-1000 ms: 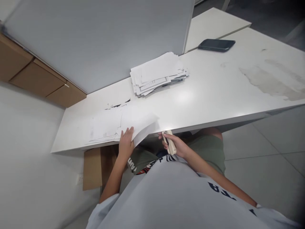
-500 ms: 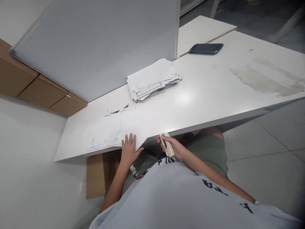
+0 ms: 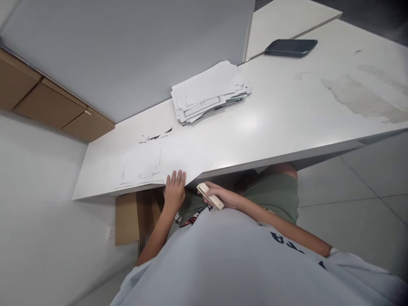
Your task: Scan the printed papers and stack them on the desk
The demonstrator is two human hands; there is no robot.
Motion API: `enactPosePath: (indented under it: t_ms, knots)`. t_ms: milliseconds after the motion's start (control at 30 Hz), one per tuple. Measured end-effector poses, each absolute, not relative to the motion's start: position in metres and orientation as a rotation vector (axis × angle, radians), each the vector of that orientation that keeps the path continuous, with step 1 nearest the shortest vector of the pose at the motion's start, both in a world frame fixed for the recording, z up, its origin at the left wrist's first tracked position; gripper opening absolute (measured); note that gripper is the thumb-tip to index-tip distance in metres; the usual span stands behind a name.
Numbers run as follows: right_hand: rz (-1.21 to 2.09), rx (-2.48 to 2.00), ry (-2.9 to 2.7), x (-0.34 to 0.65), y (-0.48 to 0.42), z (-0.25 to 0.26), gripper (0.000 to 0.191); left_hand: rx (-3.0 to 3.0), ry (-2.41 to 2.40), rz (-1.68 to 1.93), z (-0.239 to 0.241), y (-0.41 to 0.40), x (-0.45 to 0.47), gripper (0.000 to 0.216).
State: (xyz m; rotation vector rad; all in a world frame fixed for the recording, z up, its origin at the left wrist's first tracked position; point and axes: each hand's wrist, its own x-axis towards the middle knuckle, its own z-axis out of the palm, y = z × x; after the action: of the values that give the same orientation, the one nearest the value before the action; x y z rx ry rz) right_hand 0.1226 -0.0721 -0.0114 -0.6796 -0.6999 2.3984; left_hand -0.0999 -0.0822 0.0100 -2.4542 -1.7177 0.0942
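Observation:
My right hand [image 3: 216, 194] is wrapped round a cream-coloured stapler [image 3: 212, 197], just off the table's front edge and above my lap. My left hand [image 3: 174, 191] grips the near edge of a white sheet of paper [image 3: 188, 159] at the table's edge. Its fingers lie on top of the sheet and its thumb is out of sight, seemingly underneath. Part of the paper juts past the edge toward the stapler. Left of that hand, several loose white papers [image 3: 140, 163] lie in a low, uneven pile.
A thick stack of papers [image 3: 207, 93] stands against the grey upright panel [image 3: 134, 46]. Farther right on the white table [image 3: 287, 110] lies a dark phone [image 3: 291, 47]. Cardboard boxes [image 3: 57, 102] line the left wall, and an open box [image 3: 127, 221] sits below the table.
My right hand has brought the stapler left, closer to the paper, and turned it. My left thumb, spread out before, has gone out of sight at the paper's edge. The view has shifted slightly.

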Motion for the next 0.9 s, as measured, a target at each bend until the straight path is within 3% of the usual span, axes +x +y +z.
enactPosePath:
  t_ms: [200,467,900]
  knots:
    - [2.217,-0.687,-0.92,0.104,-0.062,-0.018,0.045,-2.466,-1.732,0.044,0.002,-0.079,-0.096,0.053]
    - [2.354,-0.719,-0.817,0.101,-0.072,-0.019,0.037,-2.479,-1.726,-0.037,-0.003,-0.082,-0.101,0.054]
    - [2.301,-0.715,-0.729,0.111,-0.074,-0.003,0.034,-2.61,-1.577,-0.056,0.005,-0.088,-0.105,0.045]
